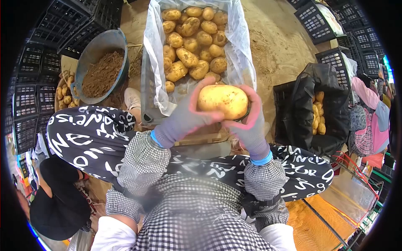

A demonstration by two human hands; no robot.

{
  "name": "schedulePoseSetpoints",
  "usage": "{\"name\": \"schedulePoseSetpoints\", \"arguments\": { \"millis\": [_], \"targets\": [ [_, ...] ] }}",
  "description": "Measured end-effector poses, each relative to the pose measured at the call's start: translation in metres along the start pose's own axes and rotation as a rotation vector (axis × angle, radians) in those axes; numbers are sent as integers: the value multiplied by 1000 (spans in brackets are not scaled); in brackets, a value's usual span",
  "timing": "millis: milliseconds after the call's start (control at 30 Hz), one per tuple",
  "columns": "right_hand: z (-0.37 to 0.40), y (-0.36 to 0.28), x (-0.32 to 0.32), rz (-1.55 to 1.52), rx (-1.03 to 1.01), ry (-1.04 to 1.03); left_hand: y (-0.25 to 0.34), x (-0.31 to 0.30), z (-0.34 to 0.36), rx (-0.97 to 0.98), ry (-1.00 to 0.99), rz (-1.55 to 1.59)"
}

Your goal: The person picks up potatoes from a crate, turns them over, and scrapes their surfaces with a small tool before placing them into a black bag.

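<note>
The large potato (pixel 222 101) is up in front of you, above the near edge of the lined crate, gripped at its two ends. Your left hand (pixel 188 117) cups one end and your right hand (pixel 252 125) the other, both gloved; each is partly open, curved to the potato's width, with the thumbs along the near side and some fingertips hidden behind it. That two-ended grip probably steadies a piece this bulky and leaves its broad upper face, flecked with brown marks, in plain view to you. Just beyond it, more potatoes (pixel 188 56) are heaped in the crate, over a white liner (pixel 155 54) draped across the rim, likely there to keep the skins off the hard plastic. The crate stands between your knees, which seems to put it within easy reach of both hands. To your left sits a blue tub (pixel 121 69) with loose soil (pixel 100 77) in it, and past that a basket of potatoes (pixel 66 93). To your right, a black liner (pixel 333 125) surrounds another batch of potatoes (pixel 319 115). Near your left side, a person in black (pixel 58 201) is partly in view.
</note>
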State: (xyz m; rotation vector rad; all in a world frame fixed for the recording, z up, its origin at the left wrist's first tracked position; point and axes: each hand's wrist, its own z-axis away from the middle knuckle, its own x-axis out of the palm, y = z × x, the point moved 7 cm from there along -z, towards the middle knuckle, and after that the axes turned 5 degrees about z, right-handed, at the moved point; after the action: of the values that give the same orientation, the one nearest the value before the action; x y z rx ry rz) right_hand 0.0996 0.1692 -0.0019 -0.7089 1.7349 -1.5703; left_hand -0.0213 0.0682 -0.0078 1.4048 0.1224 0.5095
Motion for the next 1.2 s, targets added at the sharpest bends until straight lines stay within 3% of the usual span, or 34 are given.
{"name": "schedulePoseSetpoints", "arguments": {
  "millis": [100, 200, 333, 500, 700, 800, 933, 1200],
  "targets": [
    [0, -7, -3, 86, -20, -4, -6, 4, 3, -106, 5, 141],
    [0, -8, -4, 100, -6, -33, -6, -1, 6, -252, 22, 478],
    [3, -11, -2, 320, -202, -19, -5, -4, 3, -167, 12, 348],
    [0, -11, -3, 384, -156, -40, 8, -3, 5, 111, -14, 112],
    [3, -11, -4, 315, -174, -2, 6, -5, 0, -98, 66, 689],
    [3, -7, -6, 165, -150, 71, 11, 6, 2, 50, -29, 395],
    [5, 2, -7, 54, -108, 88, 11, 6, 4, 28, -19, 365],
    [6, -2, -5, 241, -45, 37, 7, 1, 4, 45, 13, 346]
  ]
}}
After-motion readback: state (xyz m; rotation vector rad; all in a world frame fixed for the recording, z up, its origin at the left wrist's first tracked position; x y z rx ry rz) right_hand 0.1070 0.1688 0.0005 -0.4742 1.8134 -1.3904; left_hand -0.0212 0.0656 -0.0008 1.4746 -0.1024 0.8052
